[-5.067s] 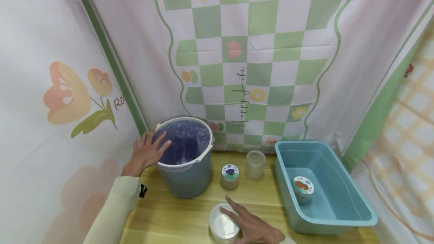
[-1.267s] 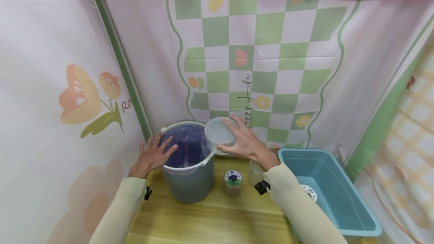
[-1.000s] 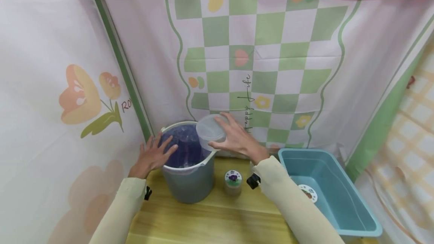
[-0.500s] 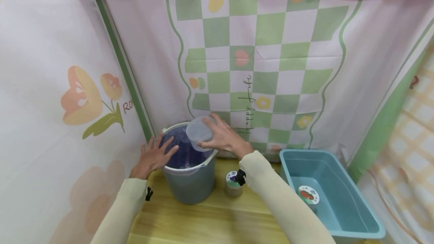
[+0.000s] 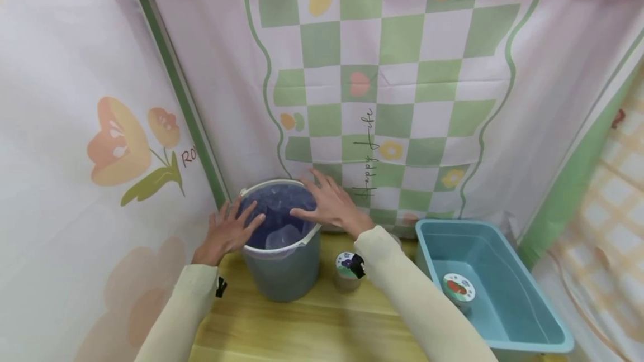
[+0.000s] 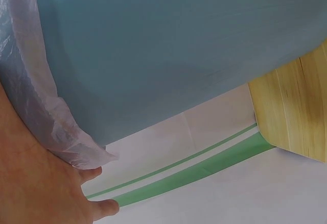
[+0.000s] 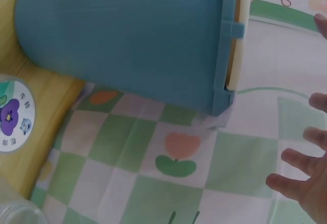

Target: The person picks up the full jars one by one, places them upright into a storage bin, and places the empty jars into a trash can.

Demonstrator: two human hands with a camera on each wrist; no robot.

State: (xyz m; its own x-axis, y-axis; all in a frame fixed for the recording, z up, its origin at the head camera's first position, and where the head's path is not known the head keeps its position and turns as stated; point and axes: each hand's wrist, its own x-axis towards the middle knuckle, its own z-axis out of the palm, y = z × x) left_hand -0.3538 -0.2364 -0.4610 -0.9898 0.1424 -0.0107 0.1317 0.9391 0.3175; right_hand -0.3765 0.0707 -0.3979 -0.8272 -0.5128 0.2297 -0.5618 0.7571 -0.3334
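A blue-grey bucket with a white rim and a plastic liner stands on the table. Down inside it lies a clear round plastic container, partly hidden by the front rim. My left hand is spread over the bucket's left rim; in the left wrist view its palm lies against the liner's folded edge. My right hand hovers by the right rim, fingers apart and holding nothing. In the right wrist view the fingers of that hand are loosely spread.
Right of the bucket stands a small jar with a purple-flower lid. A clear jar is mostly behind my right sleeve in the head view. A blue basin at right holds a jar with a red-printed lid. Printed cloth hangs behind.
My right hand took the clear container from the table front, carried it over the bucket and let go. The container has dropped inside. My left hand has stayed at the rim.
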